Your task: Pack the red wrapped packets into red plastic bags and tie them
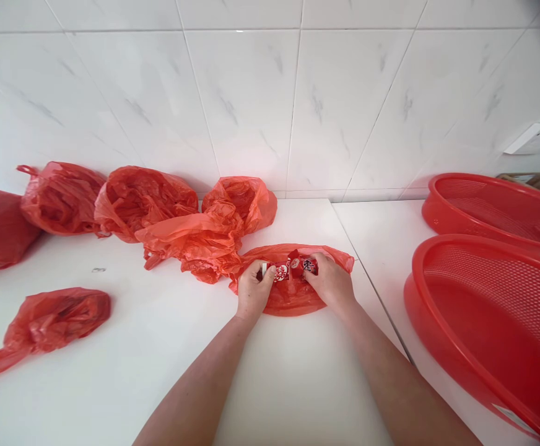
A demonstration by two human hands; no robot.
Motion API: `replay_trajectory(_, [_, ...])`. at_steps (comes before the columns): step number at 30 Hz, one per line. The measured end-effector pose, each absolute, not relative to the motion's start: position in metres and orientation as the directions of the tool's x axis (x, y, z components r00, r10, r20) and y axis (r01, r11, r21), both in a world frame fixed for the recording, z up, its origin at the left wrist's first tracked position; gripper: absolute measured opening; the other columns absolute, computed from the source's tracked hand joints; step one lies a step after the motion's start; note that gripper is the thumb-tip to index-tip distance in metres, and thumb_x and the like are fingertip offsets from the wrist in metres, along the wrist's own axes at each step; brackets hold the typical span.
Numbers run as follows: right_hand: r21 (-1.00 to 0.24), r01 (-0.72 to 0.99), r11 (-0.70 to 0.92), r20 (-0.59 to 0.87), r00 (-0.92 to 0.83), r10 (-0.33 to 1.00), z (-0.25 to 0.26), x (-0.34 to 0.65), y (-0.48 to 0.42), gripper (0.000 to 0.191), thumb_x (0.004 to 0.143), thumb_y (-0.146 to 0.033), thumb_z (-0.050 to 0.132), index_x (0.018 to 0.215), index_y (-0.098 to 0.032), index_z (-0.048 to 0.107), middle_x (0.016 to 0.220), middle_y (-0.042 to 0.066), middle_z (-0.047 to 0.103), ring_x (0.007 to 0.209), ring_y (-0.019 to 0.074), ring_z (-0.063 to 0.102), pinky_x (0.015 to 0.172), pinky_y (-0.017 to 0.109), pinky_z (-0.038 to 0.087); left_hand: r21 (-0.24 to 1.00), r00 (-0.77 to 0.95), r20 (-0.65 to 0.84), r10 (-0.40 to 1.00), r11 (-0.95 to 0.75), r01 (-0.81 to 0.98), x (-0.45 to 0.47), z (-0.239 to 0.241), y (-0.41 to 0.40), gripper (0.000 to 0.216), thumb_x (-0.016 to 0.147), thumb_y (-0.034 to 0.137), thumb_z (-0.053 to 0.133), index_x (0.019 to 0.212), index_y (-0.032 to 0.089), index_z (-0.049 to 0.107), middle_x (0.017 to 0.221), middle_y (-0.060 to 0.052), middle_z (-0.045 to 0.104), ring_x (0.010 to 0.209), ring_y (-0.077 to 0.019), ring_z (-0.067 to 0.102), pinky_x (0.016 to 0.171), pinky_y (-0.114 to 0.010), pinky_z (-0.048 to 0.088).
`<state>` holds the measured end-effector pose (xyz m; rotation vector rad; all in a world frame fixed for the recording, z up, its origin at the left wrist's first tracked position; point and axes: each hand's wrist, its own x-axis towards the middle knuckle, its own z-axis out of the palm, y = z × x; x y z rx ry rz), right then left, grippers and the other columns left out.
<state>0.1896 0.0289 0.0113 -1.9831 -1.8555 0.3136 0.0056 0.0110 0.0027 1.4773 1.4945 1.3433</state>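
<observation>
Both hands are over an open red plastic bag (293,303) lying on the white tabletop in front of me. My left hand (254,286) pinches a small red printed packet (281,272) with white lettering; a bit of white shows by its thumb and fingers. Closed on another red packet (308,265), with dark lettering, is my right hand (332,282). The two packets sit close together between the hands, and I cannot tell whether they touch. My fingers partly cover both.
Several crumpled red plastic bags (147,201) stand along the tiled wall (242,111) at the left. A knotted red bag (59,319) lies nearer on the left. Two red perforated plastic baskets (418,297) are on the right, with a wall socket (537,137) above.
</observation>
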Motion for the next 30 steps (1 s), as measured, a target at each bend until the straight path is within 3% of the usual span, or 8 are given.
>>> replay_trajectory(6, [-0.550, 0.834, -0.041, 0.129, 0.133, 0.983, 0.0112, 0.1892, 0.0286, 0.026, 0.077, -0.030, 0.057, 0.102, -0.025, 0.052, 0.094, 0.002, 0.064, 0.076, 0.0185, 0.061, 0.056, 0.028, 0.035, 0.941, -0.169, 0.202, 0.965, -0.143, 0.306, 0.0057, 0.0048, 0.0104, 0.024, 0.079, 0.038, 0.057, 0.066, 0.019, 0.050, 0.060, 0.005, 0.041, 0.056, -0.0102, 0.036, 0.053, -0.022, 0.030])
replay_trajectory(12, [-0.587, 0.809, -0.043, 0.150, 0.161, 0.976, 0.0148, 0.1889, 0.0278, 0.021, 0.076, -0.029, 0.057, 0.096, -0.026, 0.049, 0.083, -0.002, 0.063, 0.069, 0.0157, 0.059, 0.055, 0.026, 0.033, 0.943, -0.170, 0.193, 0.966, -0.135, 0.305, 0.0054, 0.0028, 0.0107, 0.025, 0.079, 0.038, 0.057, 0.066, 0.019, 0.049, 0.060, 0.005, 0.040, 0.057, -0.0104, 0.035, 0.053, -0.022, 0.029])
replay_trajectory(17, [-0.578, 0.816, -0.018, 0.172, 0.144, 0.975, 0.0122, 0.1901, 0.0290, 0.013, 0.076, -0.027, 0.055, 0.086, -0.024, 0.047, 0.079, -0.003, 0.061, 0.059, 0.0131, 0.053, 0.052, 0.025, 0.030, 0.953, -0.163, 0.177, 0.971, -0.128, 0.274, 0.0055, 0.0025, 0.0106, 0.026, 0.078, 0.039, 0.058, 0.064, 0.020, 0.048, 0.059, 0.005, 0.040, 0.056, -0.0107, 0.034, 0.052, -0.022, 0.029])
replay_trajectory(24, [-0.520, 0.854, 0.009, 0.237, 0.134, 0.962, 0.0074, 0.1906, 0.0288, 0.007, 0.080, -0.027, 0.053, 0.085, -0.023, 0.052, 0.091, 0.000, 0.061, 0.074, 0.0155, 0.056, 0.055, 0.026, 0.030, 0.949, -0.167, 0.191, 0.967, -0.139, 0.283, 0.0052, 0.0033, 0.0105, 0.027, 0.079, 0.039, 0.058, 0.064, 0.020, 0.047, 0.058, 0.005, 0.039, 0.056, -0.0107, 0.034, 0.052, -0.022, 0.029])
replay_trajectory(30, [-0.445, 0.895, 0.043, 0.306, 0.107, 0.946, 0.0092, 0.1841, 0.0247, 0.015, 0.085, -0.035, 0.052, 0.086, -0.023, 0.060, 0.097, 0.004, 0.057, 0.075, 0.0154, 0.055, 0.056, 0.027, 0.032, 0.945, -0.157, 0.184, 0.970, -0.131, 0.300, 0.0052, 0.0022, 0.0107, 0.026, 0.079, 0.039, 0.057, 0.064, 0.020, 0.047, 0.059, 0.005, 0.038, 0.056, -0.0106, 0.034, 0.052, -0.022, 0.029])
